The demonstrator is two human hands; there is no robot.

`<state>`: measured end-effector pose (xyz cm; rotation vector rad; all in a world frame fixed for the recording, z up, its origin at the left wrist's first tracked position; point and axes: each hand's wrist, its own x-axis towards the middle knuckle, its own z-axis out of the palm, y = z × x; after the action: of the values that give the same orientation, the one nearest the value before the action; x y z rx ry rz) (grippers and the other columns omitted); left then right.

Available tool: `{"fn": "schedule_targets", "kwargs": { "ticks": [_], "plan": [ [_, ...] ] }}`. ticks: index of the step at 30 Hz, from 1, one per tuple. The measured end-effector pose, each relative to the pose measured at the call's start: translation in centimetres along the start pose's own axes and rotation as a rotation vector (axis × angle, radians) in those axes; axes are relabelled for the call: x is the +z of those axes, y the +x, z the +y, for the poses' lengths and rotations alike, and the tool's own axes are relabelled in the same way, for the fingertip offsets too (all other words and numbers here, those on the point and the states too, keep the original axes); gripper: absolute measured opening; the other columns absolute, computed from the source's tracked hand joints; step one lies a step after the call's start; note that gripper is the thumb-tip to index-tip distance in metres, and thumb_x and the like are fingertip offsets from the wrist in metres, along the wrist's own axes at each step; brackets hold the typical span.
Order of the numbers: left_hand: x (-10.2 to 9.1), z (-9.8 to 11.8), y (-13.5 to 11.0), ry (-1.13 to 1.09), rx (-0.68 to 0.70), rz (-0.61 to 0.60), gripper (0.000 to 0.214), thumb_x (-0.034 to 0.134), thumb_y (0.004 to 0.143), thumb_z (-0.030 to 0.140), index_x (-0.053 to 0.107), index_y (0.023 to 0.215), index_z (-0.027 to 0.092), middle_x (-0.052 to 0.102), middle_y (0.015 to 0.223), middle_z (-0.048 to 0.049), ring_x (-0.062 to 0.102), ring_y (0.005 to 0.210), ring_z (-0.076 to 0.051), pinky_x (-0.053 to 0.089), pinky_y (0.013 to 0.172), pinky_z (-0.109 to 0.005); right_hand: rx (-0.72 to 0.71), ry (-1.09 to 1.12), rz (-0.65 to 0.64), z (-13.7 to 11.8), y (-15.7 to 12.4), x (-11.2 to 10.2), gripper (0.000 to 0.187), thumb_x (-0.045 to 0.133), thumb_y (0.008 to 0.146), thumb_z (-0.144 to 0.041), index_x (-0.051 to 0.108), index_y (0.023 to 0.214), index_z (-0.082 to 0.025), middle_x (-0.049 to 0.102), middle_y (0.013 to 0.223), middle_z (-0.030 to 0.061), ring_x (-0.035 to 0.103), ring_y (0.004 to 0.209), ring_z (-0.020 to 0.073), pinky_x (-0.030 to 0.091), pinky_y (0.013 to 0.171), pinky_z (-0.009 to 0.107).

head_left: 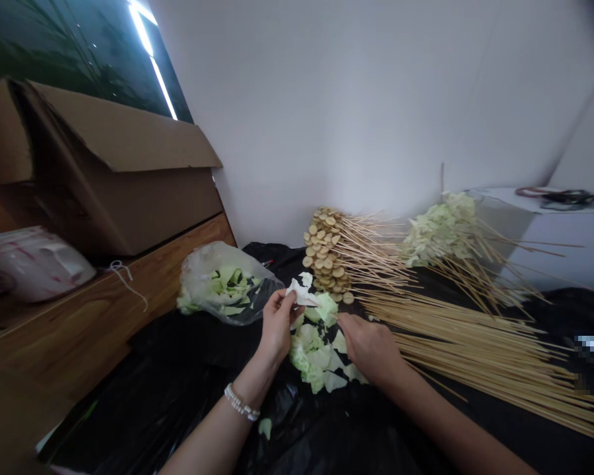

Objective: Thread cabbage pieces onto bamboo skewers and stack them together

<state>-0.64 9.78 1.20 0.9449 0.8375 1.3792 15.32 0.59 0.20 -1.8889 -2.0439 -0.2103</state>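
Observation:
My left hand pinches a pale cabbage leaf piece between thumb and fingers. Just to its right, my right hand is closed round a thin bamboo skewer, mostly hidden in the fist. At the skewer's tip, between the hands, sits a light green cabbage piece. Below both hands lies a loose pile of torn cabbage leaves on black plastic sheeting. Left of my left hand rests a clear plastic bag with more cabbage inside.
Skewers tipped with round, pale slices are stacked against the wall. Cabbage-loaded skewers lie to their right, and many bare bamboo skewers spread across the right side. A cardboard box stands on a wooden surface at left.

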Motion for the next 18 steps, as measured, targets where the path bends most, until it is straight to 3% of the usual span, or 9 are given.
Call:
{"fn": "schedule_targets", "kwargs": {
  "ticks": [4,11,18],
  "plan": [
    [-0.1,0.09,0.17,-0.021,-0.063,0.016,0.038,0.081,0.059,0.031,0.061,0.088,0.017,0.061,0.074,0.0018,0.055,0.06,-0.006,0.05,0.059,-0.018,-0.016,0.019,-0.006,0.09,0.0,0.1,0.025,0.038,0.094,-0.016,0.062,0.1,-0.022,0.068,0.084,0.0025,0.064,0.072,0.0148,0.03,0.055,0.025],
    [-0.17,0.11,0.62,-0.051,-0.175,-0.016,0.032,0.08,0.06,0.027,0.067,0.086,0.015,0.066,0.08,-0.0013,0.057,0.062,-0.007,0.049,0.055,-0.016,-0.052,0.077,0.001,0.43,0.1,0.69,0.027,0.036,0.094,-0.017,0.061,0.1,-0.021,0.069,0.088,0.0037,0.064,0.079,0.0146,0.035,0.061,0.023],
    [0.13,-0.27,0.1,0.002,-0.138,-0.075,0.038,0.081,0.061,0.037,0.07,0.089,0.014,0.066,0.082,-0.003,0.058,0.065,-0.008,0.05,0.06,-0.018,-0.024,0.091,0.008,0.4,0.15,0.82,0.025,0.035,0.095,-0.018,0.06,0.096,-0.021,0.069,0.088,0.0028,0.065,0.08,0.0151,0.034,0.059,0.024]
  ]
}}
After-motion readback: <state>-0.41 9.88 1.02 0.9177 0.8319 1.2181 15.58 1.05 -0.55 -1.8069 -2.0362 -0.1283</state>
